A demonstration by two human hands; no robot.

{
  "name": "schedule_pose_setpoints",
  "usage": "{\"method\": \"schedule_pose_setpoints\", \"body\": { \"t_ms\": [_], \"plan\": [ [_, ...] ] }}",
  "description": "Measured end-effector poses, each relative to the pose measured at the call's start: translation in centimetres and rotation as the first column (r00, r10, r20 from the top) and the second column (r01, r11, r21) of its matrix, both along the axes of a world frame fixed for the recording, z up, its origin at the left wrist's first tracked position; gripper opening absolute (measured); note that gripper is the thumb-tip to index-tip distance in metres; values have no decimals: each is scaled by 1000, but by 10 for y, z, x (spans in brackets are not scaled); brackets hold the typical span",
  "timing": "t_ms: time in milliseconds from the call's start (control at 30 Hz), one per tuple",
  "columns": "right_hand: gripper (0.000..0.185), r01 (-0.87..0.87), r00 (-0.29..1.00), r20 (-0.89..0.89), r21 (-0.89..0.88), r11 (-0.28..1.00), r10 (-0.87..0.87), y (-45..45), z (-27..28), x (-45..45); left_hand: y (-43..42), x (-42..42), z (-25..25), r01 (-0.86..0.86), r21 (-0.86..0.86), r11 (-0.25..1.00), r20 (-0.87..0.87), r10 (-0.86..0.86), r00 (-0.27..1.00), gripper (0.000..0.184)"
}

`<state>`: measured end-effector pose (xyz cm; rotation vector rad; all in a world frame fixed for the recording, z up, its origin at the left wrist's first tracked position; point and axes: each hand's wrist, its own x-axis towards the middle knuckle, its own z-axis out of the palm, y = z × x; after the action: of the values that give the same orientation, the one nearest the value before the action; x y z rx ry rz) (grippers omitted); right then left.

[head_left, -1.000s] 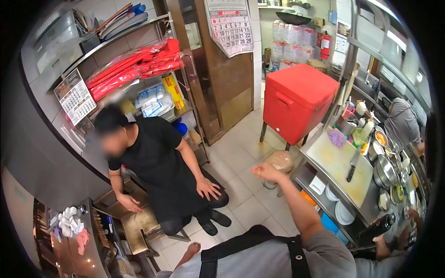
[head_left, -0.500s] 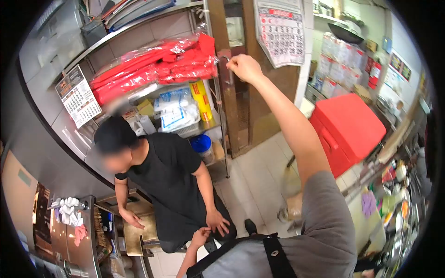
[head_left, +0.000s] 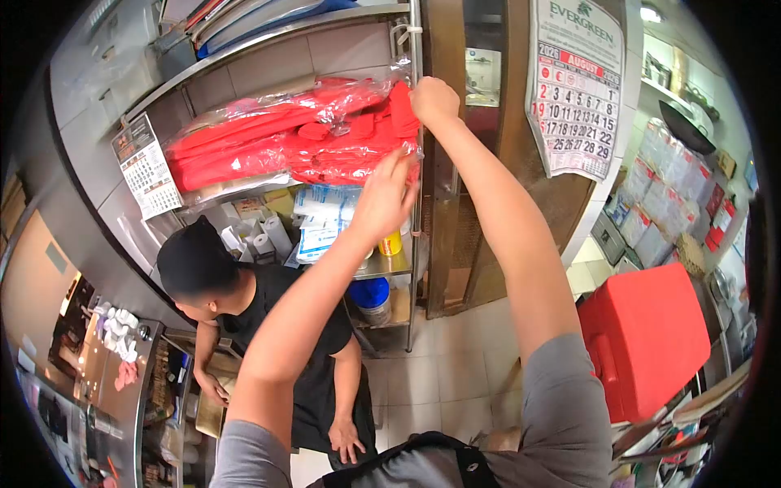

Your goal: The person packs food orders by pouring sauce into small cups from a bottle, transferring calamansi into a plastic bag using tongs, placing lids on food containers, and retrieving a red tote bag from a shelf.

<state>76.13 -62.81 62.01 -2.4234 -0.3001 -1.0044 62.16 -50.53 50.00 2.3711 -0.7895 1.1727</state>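
A stack of bright red plastic bags (head_left: 342,134), in clear wrapping, lies on the metal shelf. My left hand (head_left: 386,195) reaches up to the right end of this stack. Its fingers are stretched out against or just in front of the bags; contact is hard to judge. My right hand (head_left: 435,102) is curled at the shelf's right post, beside the end of the red bags. Its fingertips are hidden behind the hand, so what it grips does not show.
A person in black (head_left: 281,325) sits at the lower left. A wooden door (head_left: 488,203) bears a large calendar (head_left: 573,106). A red cooler box (head_left: 647,342) stands at the right. Blue-and-white packs (head_left: 325,220) and a blue tub (head_left: 372,297) sit lower on the shelving.
My right hand has moved from the door's handle to the shelf post by the red bags. My left hand has risen from low by my body to the bags. The view has shifted.
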Motion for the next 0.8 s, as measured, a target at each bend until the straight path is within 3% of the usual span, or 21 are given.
{"method": "schedule_pose_setpoints", "body": {
  "t_ms": [67, 167, 200, 300, 433, 467, 533, 633, 667, 733, 767, 800],
  "plan": [
    [31, -96, 991, -92, 57, 994, 101, 0, 2, 1, 0, 42, 12, -57, 5, 998, -4, 57, 998, 58],
    [39, -63, 998, 40, 205, 977, 56, 5, -2, 30, 1, 86, 25, -100, 7, 995, -61, 100, 993, 67],
    [42, -82, 995, 66, 194, 978, 71, 2, -2, 27, -1, 96, 26, -126, -17, 992, -94, 124, 988, 69],
    [45, -134, 987, -81, 54, 989, 138, -10, -5, 20, -7, 112, 18, -162, -37, 986, -111, 157, 981, 74],
    [29, -181, 981, -38, 145, 973, 188, -10, -13, 29, -14, 107, 19, -253, 50, 966, -125, 258, 958, 73],
    [19, -124, 987, -82, 141, 982, 136, -9, -9, 15, -15, 107, 22, -272, 52, 961, -133, 277, 952, 73],
    [19, -136, 991, 12, 104, 985, 136, -10, -9, 11, -15, 113, 19, -293, 17, 956, -118, 293, 949, 73],
    [18, -128, 980, 157, 19, 992, 123, -6, -8, 13, -15, 103, 33, -340, 138, 930, -307, 366, 879, 72],
    [18, -235, 950, 219, 47, 971, 220, -5, -8, 9, -13, 106, 34, -345, 173, 922, -319, 384, 867, 72],
    [20, -467, 884, 172, 285, 837, 434, 0, -2, -1, -11, 112, 34, -338, 207, 918, -345, 392, 853, 74],
    [19, -564, 823, 215, 414, 714, 525, 4, 0, 0, -10, 118, 31, -337, 196, 921, -345, 387, 855, 76],
    [19, -703, 684, 287, 506, 500, 670, 5, 5, -24, -8, 116, 32, -325, 199, 925, -357, 377, 855, 77]
  ]
}}
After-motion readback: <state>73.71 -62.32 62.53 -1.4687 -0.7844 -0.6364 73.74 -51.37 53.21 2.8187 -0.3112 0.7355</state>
